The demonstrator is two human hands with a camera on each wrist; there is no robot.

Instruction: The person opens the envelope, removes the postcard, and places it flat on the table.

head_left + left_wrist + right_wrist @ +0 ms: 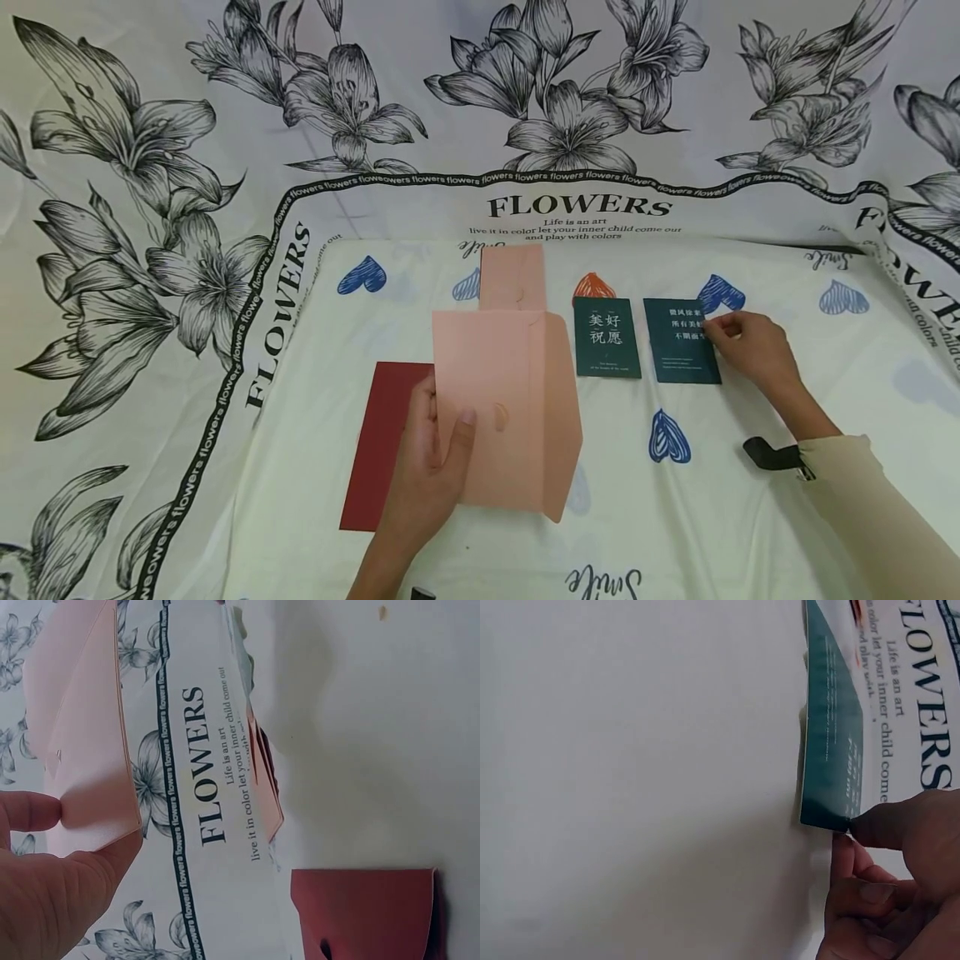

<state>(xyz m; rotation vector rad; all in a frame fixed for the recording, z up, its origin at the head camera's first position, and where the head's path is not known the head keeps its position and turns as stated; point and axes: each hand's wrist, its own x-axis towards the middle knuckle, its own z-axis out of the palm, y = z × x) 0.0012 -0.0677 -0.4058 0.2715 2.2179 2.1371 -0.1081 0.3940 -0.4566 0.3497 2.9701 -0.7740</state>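
Note:
My left hand (435, 467) grips a pink envelope (491, 367), thumb across its front, with the flap (562, 417) folded out to the right. The left wrist view has the same envelope (97, 765) held up at its edge. With thumb and fingertips, my right hand (757, 350) pinches the right edge of a dark green card (678, 350) printed with white characters. In the right wrist view that card (832, 742) meets the thumb tip at one corner. A second green card (607, 342) lies just left of it. Partly hidden behind my left hand is a dark red envelope (378, 450).
Another pink envelope (513, 275) lies beyond the held one, partly covered by it. The pale cloth (720, 533) carries printed hearts and lettering, and a white cloth with black flowers (570, 125) borders it. A black strap (772, 455) shows at my right sleeve.

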